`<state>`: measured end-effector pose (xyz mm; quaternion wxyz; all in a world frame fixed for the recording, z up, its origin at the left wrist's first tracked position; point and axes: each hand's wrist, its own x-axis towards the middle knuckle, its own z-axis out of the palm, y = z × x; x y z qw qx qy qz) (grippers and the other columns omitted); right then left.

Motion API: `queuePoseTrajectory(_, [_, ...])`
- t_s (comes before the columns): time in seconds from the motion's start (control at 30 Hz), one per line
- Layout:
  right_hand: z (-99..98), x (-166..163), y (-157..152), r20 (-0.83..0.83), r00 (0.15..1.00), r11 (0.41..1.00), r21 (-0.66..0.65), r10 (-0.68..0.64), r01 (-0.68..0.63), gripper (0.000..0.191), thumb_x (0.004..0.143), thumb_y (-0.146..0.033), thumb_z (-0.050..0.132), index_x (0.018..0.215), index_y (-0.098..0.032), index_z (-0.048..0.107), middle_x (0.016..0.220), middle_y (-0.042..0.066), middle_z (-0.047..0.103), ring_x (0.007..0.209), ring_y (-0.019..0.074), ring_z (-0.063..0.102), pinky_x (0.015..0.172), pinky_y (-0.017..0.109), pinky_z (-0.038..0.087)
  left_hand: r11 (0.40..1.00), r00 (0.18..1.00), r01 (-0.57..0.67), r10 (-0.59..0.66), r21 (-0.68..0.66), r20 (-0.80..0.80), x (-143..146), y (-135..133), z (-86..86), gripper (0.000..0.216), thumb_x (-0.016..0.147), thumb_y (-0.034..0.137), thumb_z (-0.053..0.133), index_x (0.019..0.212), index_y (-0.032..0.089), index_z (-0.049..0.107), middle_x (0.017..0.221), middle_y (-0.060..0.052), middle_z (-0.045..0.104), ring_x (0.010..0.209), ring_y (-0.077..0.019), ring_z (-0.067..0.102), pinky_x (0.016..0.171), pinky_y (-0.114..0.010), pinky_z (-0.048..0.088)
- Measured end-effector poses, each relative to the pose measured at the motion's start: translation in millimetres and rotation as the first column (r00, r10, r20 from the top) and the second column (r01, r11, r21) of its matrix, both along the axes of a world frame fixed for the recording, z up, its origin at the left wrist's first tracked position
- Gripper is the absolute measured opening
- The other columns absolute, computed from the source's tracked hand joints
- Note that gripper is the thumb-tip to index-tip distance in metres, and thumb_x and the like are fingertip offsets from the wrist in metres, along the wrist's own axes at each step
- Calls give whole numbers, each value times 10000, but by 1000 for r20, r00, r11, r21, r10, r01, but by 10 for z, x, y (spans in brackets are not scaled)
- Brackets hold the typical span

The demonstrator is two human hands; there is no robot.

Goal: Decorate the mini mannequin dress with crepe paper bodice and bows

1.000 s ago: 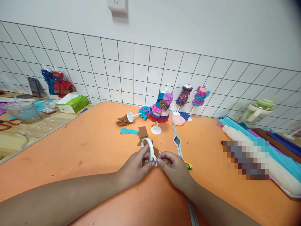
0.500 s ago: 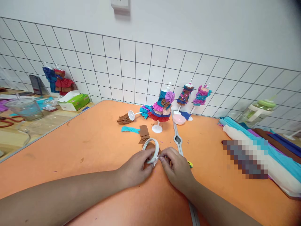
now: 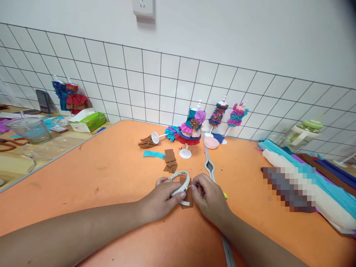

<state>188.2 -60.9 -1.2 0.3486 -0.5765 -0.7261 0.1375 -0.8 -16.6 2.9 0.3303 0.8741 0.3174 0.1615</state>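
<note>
My left hand [image 3: 164, 196] grips a white roll of tape [image 3: 182, 176], thumb on the near side of the ring. A pale loose strip [image 3: 185, 203] hangs under the roll. Close by on the right, my right hand [image 3: 210, 196] has its thumb and fingers pinched together on a thin end of tape [image 3: 190, 186] drawn from the roll. Below both hands a brown crepe paper piece [image 3: 190, 198] lies on the orange mat. Farther off are more brown paper pieces [image 3: 170, 160] and a turquoise paper strip [image 3: 153, 154].
Behind the hands stands a small dress form [image 3: 191, 129] in layered paper, beside a toppled one with a white base [image 3: 155, 138]. A pink bowl [image 3: 211, 142] sits to its right. Rolled crepe paper [image 3: 306, 178] lies far right; a tissue box [image 3: 90, 120] stands left.
The tape roll has tipped flatter and come slightly nearer. The brown piece beneath it and the hanging strip now show more. My right hand stays close to the roll.
</note>
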Motion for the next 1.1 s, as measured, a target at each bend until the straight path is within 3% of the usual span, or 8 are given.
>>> queuePoseTrajectory(0.3, [7,4,70,-265,962,962,-273,-70,-6,218,897,-296,437,698,-212,463,609,-47,470,532,112,442,518,240,336,996,997,-59,63,67,-52,-16,26,-49,280,973,364,300,803,203,453,771,14,516,804,-173,484,919,-398,310])
queuePoseTrajectory(0.4, [-10,65,62,-318,944,977,-214,-82,12,263,961,-357,348,849,-216,541,683,-27,554,557,116,510,541,239,401,997,997,-61,64,53,-45,-34,26,-51,287,982,364,276,802,204,430,775,22,505,800,-164,487,935,-404,304])
queuePoseTrajectory(0.47, [-13,106,42,-238,971,999,-44,-28,18,240,963,-333,371,1080,-236,557,850,7,624,664,128,577,590,243,441,997,997,-65,67,41,-39,-40,29,-60,287,985,365,273,811,205,434,796,21,516,824,-165,497,953,-411,293])
queuePoseTrajectory(0.57, [3,129,7,123,983,958,234,138,-164,374,906,-222,494,1272,-296,516,1086,32,645,881,163,605,696,262,462,998,998,-58,58,24,-17,-39,36,-71,269,985,356,277,841,212,452,852,18,546,876,-169,512,971,-413,280])
queuePoseTrajectory(0.63, [15,119,-4,340,929,901,342,147,-268,400,889,-150,511,1256,-304,552,1110,17,662,928,168,589,735,269,448,998,998,-57,57,24,-11,-34,41,-70,264,984,355,280,849,214,458,861,18,550,883,-170,512,969,-412,282])
queuePoseTrajectory(0.77, [25,108,13,480,877,819,494,22,-291,293,890,-80,504,1082,-249,647,950,-15,715,794,145,565,688,263,414,999,998,-37,38,21,-50,-30,47,-43,248,964,352,335,802,204,449,793,27,518,836,-166,506,957,-412,290])
queuePoseTrajectory(0.93, [24,115,11,539,840,795,534,-59,-287,220,882,-96,528,1021,-215,649,872,2,710,748,144,554,677,278,382,999,999,-38,38,4,-4,-39,31,-12,312,984,365,265,825,212,485,809,17,551,839,-167,512,971,-405,283])
queuePoseTrajectory(1.1, [31,56,-53,527,848,934,329,-61,-137,154,875,-128,496,875,-206,629,791,33,651,731,162,537,615,294,323,993,993,-120,120,5,-6,-19,34,-68,254,963,319,330,847,215,531,870,8,607,901,-176,533,1010,-422,245])
